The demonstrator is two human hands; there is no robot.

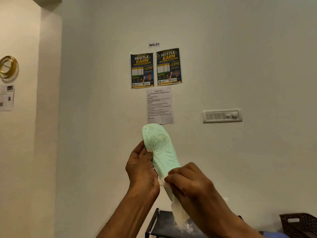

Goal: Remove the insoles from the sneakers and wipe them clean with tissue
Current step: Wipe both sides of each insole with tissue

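A pale mint-green insole is held up in front of the wall, ridged underside toward me, toe end pointing up. My left hand grips its left edge near the middle, thumb on the face. My right hand pinches a white tissue against the insole's lower part, covering the heel end. The tissue's loose tail hangs down below the hand. No sneakers are in view.
A dark shoe rack's top shelf stands below the hands. A dark woven basket sits at the lower right. On the wall are posters, a printed sheet and a switch panel.
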